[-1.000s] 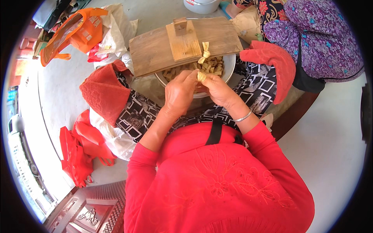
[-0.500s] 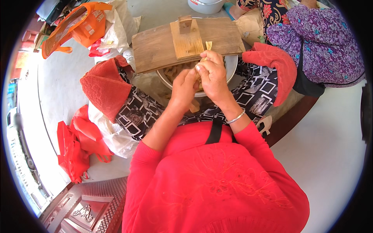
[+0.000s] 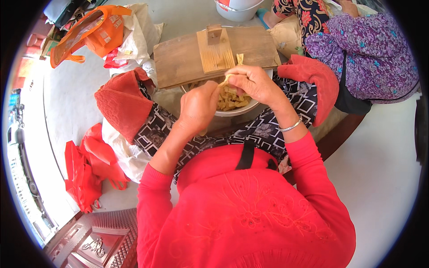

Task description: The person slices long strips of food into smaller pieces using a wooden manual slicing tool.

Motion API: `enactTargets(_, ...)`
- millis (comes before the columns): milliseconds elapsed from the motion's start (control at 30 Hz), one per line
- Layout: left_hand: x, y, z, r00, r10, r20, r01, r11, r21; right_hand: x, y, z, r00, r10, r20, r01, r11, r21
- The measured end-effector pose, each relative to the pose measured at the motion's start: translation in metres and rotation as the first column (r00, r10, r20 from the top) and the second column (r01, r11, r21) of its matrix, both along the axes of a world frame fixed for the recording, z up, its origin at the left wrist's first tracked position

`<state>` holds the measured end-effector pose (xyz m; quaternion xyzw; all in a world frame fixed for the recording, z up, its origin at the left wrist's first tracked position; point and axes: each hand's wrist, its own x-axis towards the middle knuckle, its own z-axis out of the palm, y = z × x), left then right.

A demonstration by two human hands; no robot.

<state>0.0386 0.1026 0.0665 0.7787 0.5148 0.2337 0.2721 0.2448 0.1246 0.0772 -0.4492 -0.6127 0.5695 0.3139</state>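
Observation:
A pale yellow, soft-looking strip is stretched between my two hands above a light metal basin. My left hand pinches its lower left end, knuckles up. My right hand, with a bracelet at the wrist, grips it between thumb and bent fingers. Many short yellow pieces lie in the basin below. Across the basin's far side rests a wooden board. Just beyond my right hand a yellow strip end shows against the board; whether it joins the held strip I cannot tell.
A small wooden block stands on the board. Red cloths cover my knees on both sides of the basin. Bags lie at left, including an orange one. A person in a purple flowered top sits at right; a bucket stands beyond.
My hands have drawn apart, the left moving left and down and the right slightly right. The strip between them and the yellow pieces in the basin now show more clearly.

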Motion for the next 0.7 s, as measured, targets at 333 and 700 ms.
enactTargets(333,-0.016,0.089,-0.025,0.858,0.185,0.479,0.035,0.910,-0.414,0.002,0.040,-0.023,0.955,-0.235,0.183,0.198,0.960,0.200)
enactTargets(700,-0.013,0.111,-0.052,0.961,0.273,0.043,-0.268,0.959,-0.091,0.010,0.041,-0.042,0.814,-0.409,0.413,0.186,0.857,0.481)
